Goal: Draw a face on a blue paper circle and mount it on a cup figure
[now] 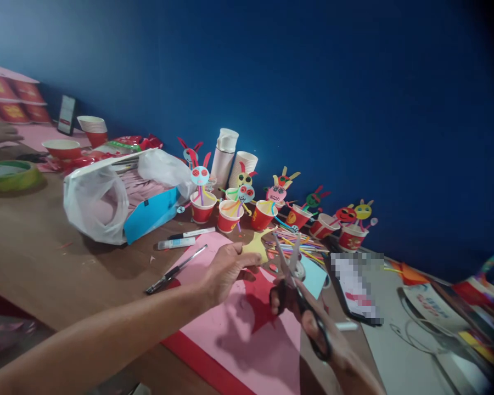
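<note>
My left hand pinches a pale yellow paper piece with a cut edge, held above the pink sheet. In my right hand is a pair of black-handled scissors, its blades parted and pointing up, just right of the yellow paper and apart from it. Below both hands lies the pink paper, with a red paper scrap on it. A black pen rests at the pink sheet's left edge.
Red paper cups with paper rabbit figures line the wall. Pipe cleaners lie before them. A plastic bag of pink paper and a blue card stand left; a phone lies right. Another person's hand shows far left.
</note>
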`<state>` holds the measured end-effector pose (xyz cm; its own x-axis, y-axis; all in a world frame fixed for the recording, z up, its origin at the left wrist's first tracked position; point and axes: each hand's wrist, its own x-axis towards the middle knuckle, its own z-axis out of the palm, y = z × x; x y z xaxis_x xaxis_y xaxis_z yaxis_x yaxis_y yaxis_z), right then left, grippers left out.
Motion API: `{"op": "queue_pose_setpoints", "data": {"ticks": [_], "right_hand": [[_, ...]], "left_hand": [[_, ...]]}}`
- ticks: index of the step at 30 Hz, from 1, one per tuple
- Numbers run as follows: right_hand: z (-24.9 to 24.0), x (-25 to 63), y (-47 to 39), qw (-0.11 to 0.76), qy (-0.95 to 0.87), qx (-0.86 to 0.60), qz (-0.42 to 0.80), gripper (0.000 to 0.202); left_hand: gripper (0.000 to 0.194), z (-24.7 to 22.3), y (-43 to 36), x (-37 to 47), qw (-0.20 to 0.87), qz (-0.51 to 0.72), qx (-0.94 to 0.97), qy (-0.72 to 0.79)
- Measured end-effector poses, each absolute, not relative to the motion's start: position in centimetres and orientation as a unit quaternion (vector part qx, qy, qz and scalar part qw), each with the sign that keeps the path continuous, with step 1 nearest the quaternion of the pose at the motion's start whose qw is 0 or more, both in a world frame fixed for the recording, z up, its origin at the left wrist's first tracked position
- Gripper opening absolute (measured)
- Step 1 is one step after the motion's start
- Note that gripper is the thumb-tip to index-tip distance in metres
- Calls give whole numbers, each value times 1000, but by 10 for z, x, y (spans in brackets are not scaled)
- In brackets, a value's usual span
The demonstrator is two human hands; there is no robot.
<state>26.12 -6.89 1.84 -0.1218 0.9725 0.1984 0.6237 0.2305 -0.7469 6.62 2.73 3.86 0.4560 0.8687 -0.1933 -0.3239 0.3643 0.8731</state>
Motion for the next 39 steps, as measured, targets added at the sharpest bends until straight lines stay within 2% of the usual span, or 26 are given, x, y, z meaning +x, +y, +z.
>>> {"op": "queue_pose_setpoints", "data": {"ticks": [3, 8, 21, 39], "right_hand": [[11, 242, -63, 351, -675, -541, 359, 54], [3, 233, -62, 350, -667, -523, 400, 48], [-4, 226, -64, 351, -687, -534, 345, 51], [-5, 223, -65, 359, -664, -536, 377, 55]], "left_hand": [[15, 37, 28, 68, 762, 392, 396, 328], [12, 34, 28, 68, 765, 386, 399, 326], [8, 38, 18, 69, 764, 398, 392, 323], [6, 37, 18, 67, 753, 400, 396, 341]]}}
